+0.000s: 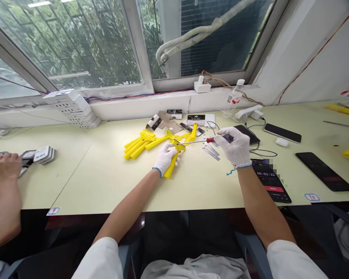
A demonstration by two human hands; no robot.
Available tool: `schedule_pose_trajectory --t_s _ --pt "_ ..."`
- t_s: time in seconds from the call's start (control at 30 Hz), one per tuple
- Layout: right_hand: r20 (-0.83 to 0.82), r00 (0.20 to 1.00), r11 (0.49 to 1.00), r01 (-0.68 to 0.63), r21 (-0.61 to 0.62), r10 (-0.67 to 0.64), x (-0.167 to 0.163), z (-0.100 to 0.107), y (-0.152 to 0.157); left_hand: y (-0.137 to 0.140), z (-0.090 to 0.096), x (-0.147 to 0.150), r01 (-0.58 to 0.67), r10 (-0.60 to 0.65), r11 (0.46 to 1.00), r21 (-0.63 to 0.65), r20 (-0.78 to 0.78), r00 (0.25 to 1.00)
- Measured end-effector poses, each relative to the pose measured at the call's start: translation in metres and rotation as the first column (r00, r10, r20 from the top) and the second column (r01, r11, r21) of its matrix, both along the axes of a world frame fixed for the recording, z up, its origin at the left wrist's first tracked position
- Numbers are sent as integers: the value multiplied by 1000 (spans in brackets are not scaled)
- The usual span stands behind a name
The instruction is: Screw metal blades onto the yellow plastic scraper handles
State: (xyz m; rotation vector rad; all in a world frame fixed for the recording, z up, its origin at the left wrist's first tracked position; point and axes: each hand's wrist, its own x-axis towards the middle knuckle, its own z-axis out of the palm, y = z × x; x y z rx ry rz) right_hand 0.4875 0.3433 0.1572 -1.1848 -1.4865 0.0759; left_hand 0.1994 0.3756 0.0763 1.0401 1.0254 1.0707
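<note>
Packaging (173, 126) lies just beyond the yellow tools (138, 148).

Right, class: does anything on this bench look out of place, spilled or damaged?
A loose blue thread trails from the gloved right hand's cuff, perhaps fraying. Cardboard packaging lies jumbled behind the yellow tools. I see no spill.

so the tool (170, 169) mid-frame is bright yellow, screwdriver handle (210, 140) red and dark purple, gloves (237, 150) white with blue edging (244, 166), counter (104, 186) pale yellowish green
</note>
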Motion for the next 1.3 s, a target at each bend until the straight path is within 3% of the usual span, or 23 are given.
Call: schedule_pose_trajectory --t_s 0.17,0.27,0.37,0.47,0.6,0.7,0.83,0.93,1.07,1.13,1.2,1.3 --pt "74 997 995 24 -101 -17 7 -4 3 0 1 -1 -9 9 1000 6 -6 1000" --pt "245 963 941 -21 -337 109 14 -11 10 3 1 -4 -43 44 999 9 -14 999" --pt "469 832 822 29 -569 296 13 -19 15 4 2 -5 -39 40 999 13 -40 998" --pt "517 693 719 -3 -695 503 -2 -28 16 2 2 -3 -1 3 1000 23 -65 998" --pt "503 597 656 -51 -753 625 -23 -39 18 0 3 -1 8 -7 1000 10 -51 999" --pt "543 550 656 -12 -754 634 -29 -46 20 4 4 -4 -72 72 997 -33 21 997" --pt "558 605 676 45 -736 568 -34 -50 19 12 5 -9 -130 141 987 -95 124 982" --pt "515 715 696 55 -716 473 -41 -51 18 11 5 -8 -75 90 993 -91 180 980" --pt "220 938 753 -63 -654 270 -51 -53 17 2 8 -3 21 -8 999 -49 240 971" --pt "35 970 774 -169 -610 240 -54 -53 18 -2 12 -2 86 -73 995 -43 234 969" --pt "-83 948 756 -295 -585 306 -54 -52 17 -6 16 -3 181 -167 982 -52 202 965" --pt "-270 878 631 -473 -615 395 -53 -47 13 -10 20 -4 324 -310 943 -74 156 938"
